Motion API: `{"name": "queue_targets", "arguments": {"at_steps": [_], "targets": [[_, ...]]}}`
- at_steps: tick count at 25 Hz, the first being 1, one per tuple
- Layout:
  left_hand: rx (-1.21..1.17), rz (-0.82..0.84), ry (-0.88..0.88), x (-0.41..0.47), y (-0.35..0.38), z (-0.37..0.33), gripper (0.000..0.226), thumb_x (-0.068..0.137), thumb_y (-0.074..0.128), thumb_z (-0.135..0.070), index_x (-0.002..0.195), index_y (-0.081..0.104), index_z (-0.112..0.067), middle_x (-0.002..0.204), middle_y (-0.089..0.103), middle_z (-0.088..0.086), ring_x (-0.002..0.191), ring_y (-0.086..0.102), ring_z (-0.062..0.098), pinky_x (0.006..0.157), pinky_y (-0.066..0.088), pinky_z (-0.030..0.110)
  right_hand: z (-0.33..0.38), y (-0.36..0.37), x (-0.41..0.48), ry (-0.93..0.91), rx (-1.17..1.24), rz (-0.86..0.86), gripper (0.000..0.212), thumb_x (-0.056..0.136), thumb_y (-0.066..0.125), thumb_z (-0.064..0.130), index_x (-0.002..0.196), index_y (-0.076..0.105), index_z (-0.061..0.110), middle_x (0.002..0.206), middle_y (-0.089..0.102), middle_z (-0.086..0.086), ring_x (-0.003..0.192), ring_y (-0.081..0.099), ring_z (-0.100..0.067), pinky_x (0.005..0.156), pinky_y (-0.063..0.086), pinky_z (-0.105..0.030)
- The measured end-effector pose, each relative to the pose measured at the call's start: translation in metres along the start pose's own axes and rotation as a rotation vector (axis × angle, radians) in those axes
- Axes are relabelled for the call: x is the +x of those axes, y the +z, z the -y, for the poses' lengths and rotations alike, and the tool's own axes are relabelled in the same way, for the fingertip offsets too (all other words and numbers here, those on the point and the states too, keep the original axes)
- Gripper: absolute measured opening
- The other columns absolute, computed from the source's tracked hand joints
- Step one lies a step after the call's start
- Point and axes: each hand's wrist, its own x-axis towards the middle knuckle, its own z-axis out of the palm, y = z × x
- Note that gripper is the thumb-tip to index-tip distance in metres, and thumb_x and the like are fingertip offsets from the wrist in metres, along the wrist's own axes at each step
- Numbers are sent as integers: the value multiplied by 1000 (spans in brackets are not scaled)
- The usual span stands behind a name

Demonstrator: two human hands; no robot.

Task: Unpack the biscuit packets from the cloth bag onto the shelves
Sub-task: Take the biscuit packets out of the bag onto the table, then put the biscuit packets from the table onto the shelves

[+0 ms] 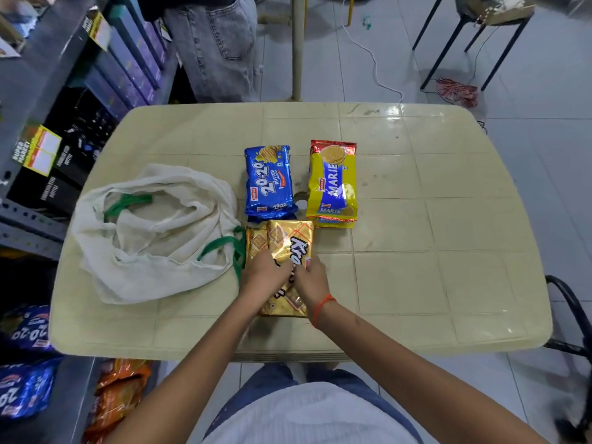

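Observation:
A stack of gold Krackjack biscuit packets (pixel 288 238) lies on the beige table (pixel 432 219) in front of me. My left hand (pixel 264 272) and my right hand (pixel 312 275) both rest on top of it, fingers curled onto the top packet. Beyond it lie a stack of blue 20-20 butter packets (pixel 269 182) and a stack of yellow Marie packets (pixel 333 184). The white cloth bag (pixel 153 232) with green handles sits slumped and open at the left of the table, apart from both hands.
Metal shelves (pixel 28 219) run along the left, holding dark boxes above and blue and orange biscuit packets (pixel 22 389) low down. A person in jeans (pixel 217 43) stands beyond the table. A black chair (pixel 573 315) is at the right.

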Motion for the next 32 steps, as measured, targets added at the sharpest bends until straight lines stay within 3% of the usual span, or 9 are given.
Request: {"name": "queue_targets", "arguments": {"at_steps": [3,13,16,19,22,25,28,30,32], "targets": [[2,-10,-74,8,-12,13,34,86,54,-37,105,64,-10,108,67,13,100,62,32,74,40,28,3,18,3,-8,-80,83,38,90,42,3,126,49,-3,132,51,-22,117,53,-38,102,45,-46],[-108,17,-120,17,-21,37,31,88,56,-24,110,62,-2,115,66,19,106,61,35,87,49,37,-7,23,11,-84,-253,159,45,90,50,4,134,43,2,137,46,-20,122,51,-37,108,41,-47],[-298,-1,-237,14,-20,45,54,88,57,-37,129,50,-2,130,58,19,118,56,34,99,48,44,9,16,15,-343,-465,22,59,89,56,17,141,32,4,144,35,-18,134,36,-32,114,32,-45],[-674,-203,-518,-7,-4,60,78,85,61,-38,143,27,3,145,41,24,131,44,37,105,44,48,42,10,43,-610,-820,57,64,93,50,36,144,30,3,148,34,-17,138,30,-32,115,30,-40],[-1224,-248,-735,-38,26,64,57,85,65,-23,130,45,7,132,55,25,113,58,31,96,49,43,70,7,74,-712,-1236,134,61,89,47,55,117,59,2,124,58,-20,119,48,-34,102,39,-38],[-1616,-81,-753,-57,39,51,40,92,59,-18,127,54,1,129,59,22,101,59,29,91,49,44,74,12,82,-829,-1253,129,58,82,52,59,99,67,6,104,69,-17,100,60,-33,82,48,-34],[-1712,-80,-706,-53,35,44,39,95,54,-20,130,52,-3,129,60,19,83,61,27,81,51,46,73,21,83,-792,-1336,200,60,84,47,62,98,66,7,102,69,-16,95,63,-32,71,43,-30],[-1693,-79,-708,-54,34,41,39,96,53,-25,130,52,-6,125,61,17,73,59,22,73,50,43,81,25,86,-648,-1369,280,69,81,45,69,103,65,6,107,69,-16,94,63,-31,72,43,-30],[-1671,-81,-702,-53,37,42,40,96,52,-30,130,51,-9,116,63,13,77,60,22,70,51,40,88,30,91,-513,-1350,351,79,75,47,75,110,62,5,113,67,-15,96,61,-29,78,47,-33]]}}
